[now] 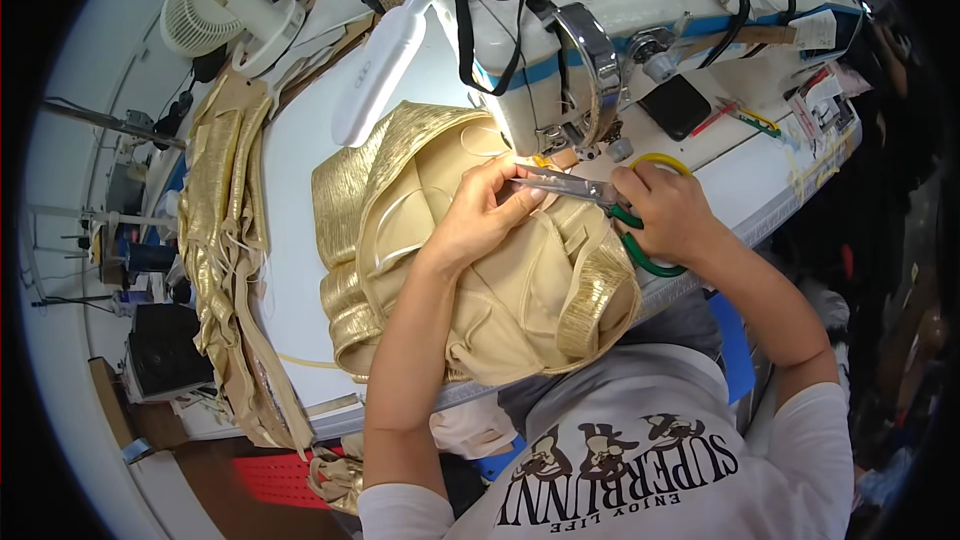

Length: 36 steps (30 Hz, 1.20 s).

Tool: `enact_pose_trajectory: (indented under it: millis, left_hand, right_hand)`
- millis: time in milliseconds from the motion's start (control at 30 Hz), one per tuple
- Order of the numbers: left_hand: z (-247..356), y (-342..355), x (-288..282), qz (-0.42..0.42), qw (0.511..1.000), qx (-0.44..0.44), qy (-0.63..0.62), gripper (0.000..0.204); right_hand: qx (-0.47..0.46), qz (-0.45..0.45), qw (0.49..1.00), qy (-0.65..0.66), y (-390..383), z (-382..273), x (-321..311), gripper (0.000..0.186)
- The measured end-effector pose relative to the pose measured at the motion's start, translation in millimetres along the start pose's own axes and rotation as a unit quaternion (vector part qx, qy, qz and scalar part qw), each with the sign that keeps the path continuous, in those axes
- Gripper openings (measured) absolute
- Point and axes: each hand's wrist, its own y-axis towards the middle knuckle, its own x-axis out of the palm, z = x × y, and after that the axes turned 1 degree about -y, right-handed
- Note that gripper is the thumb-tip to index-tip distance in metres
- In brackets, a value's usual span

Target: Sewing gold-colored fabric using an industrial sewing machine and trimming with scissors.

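Head view, mid-frame: left hand [478,212] pinches cloth [505,285] — I see right hand [668,212] gripping scissors [604,194], blades [568,185] pointing left, toward pinch.

Crinkled gold cloth [340,185] is finished with a metallic sheen and is backed by smooth, matt beige lining [515,285]. The scissors [592,190] are fitted with shiny metal blades and glossy, plastic-looking green and yellow handles. The sewing machine [650,2] is coated in glossy white, with a mirror-bright curved metal part [603,58]. The tabletop [298,240] is surfaced in smooth white; the fan [228,2] is cased in white plastic.
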Motion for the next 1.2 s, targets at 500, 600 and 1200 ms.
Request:
enact_pose_trajectory:
  millis: [500, 600, 1200]
  left_hand:
    - [-0.6, -0.1, 1.6, 0.011, 1.000, -0.012, -0.009, 0.012]
    - [-0.1, 1.0, 2.6, 0.006, 1.000, -0.010, -0.005, 0.015]
    - [-1.7, 2.1, 3.4, 0.013, 1.000, 0.008, -0.007, 0.010]
  right_hand:
    - [-0.019, 0.042, 0.999, -0.002, 5.5, -5.5, -4.1, 0.035]
    - [-0.013, 0.020, 1.000, 0.000, -0.6, 1.3, -1.8, 0.030]
    - [0.001, 0.003, 1.000, -0.022, -5.7, 14.1, -21.5, 0.034]
